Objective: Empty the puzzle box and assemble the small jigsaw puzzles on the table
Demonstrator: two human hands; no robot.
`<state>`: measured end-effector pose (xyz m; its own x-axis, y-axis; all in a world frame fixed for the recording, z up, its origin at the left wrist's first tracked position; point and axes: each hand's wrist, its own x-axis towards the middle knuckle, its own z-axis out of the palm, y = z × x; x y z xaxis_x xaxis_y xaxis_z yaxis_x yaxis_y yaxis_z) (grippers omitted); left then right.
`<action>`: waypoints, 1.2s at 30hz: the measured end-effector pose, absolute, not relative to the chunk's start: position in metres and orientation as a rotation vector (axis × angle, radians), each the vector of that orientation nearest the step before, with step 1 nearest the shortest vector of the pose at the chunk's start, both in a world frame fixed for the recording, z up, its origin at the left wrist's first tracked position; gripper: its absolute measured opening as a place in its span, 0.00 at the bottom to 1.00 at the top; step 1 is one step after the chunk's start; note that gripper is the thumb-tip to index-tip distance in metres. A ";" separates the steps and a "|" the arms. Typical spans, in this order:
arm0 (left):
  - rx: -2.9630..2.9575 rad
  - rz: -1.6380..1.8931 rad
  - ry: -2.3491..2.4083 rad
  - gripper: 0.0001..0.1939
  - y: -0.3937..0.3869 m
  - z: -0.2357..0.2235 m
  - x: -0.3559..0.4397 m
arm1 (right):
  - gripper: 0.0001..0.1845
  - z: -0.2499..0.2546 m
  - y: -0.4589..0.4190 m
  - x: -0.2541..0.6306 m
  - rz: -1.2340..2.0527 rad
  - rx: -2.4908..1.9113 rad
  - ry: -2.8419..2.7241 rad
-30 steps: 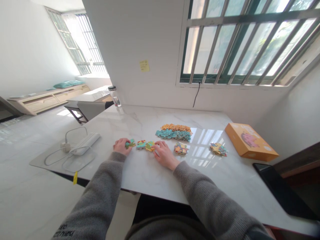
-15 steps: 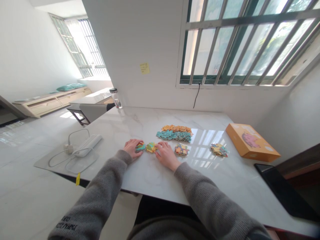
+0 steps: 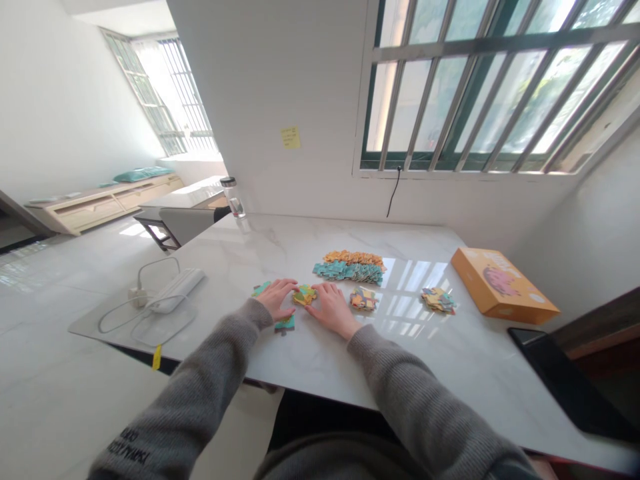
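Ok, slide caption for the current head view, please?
Left hand and right hand flank a small pile of puzzle pieces on a white table, orange box farther right.

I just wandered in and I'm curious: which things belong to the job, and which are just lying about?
In the job:
puzzle pieces being handled
teal puzzle pile
orange puzzle pile
two small piles
orange box, probably

Just lying about:
power strip
clear bottle
sticky note

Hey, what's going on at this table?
Someone is handling a jigsaw: their left hand and right hand flank a small yellow-green puzzle pile on the white tabletop. One teal piece lies nearer the person. Farther back are orange pieces and blue-green pieces; an orange box sits toward the right.
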<state>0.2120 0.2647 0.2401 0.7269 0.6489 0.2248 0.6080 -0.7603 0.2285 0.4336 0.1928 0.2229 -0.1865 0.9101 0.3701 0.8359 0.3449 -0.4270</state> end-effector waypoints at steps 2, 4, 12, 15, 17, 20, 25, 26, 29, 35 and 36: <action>2.821 0.350 0.938 0.24 0.279 0.241 0.224 | 0.28 0.223 0.193 0.433 0.169 -1.533 -2.062; 2.835 0.261 0.900 0.24 0.289 0.240 0.234 | 0.31 0.223 0.194 0.434 0.179 -1.533 -2.070; 2.841 0.222 0.849 0.19 0.303 0.235 0.242 | 0.36 0.223 0.203 0.436 0.272 -1.539 -2.072; 2.821 0.230 0.887 0.19 0.305 0.234 0.238 | 0.37 0.222 0.204 0.436 0.253 -1.536 -2.073; 2.791 0.255 0.903 0.19 0.306 0.233 0.236 | 0.37 0.222 0.205 0.436 0.238 -1.535 -2.078; 2.743 0.317 0.881 0.18 0.309 0.230 0.235 | 0.35 0.222 0.205 0.435 0.217 -1.540 -2.090; 2.725 0.340 0.844 0.18 0.308 0.225 0.238 | 0.26 0.224 0.206 0.434 0.181 -1.518 -2.129; 2.721 0.338 0.843 0.18 0.308 0.225 0.238 | 0.25 0.224 0.206 0.434 0.182 -1.512 -2.132; 2.706 0.373 0.891 0.21 0.307 0.228 0.231 | 0.26 0.225 0.205 0.435 0.211 -1.505 -2.133; 2.635 0.564 1.207 0.20 0.315 0.246 0.165 | 0.25 0.225 0.204 0.435 0.218 -1.507 -2.125; 2.620 0.565 1.260 0.21 0.315 0.246 0.153 | 0.25 0.225 0.203 0.435 0.212 -1.508 -2.124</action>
<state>0.1527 0.3146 0.2457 0.5688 0.7808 0.2587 0.7124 -0.6248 0.3196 0.4351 0.2033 0.2247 -0.2434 0.9148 0.3223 0.8332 0.3673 -0.4133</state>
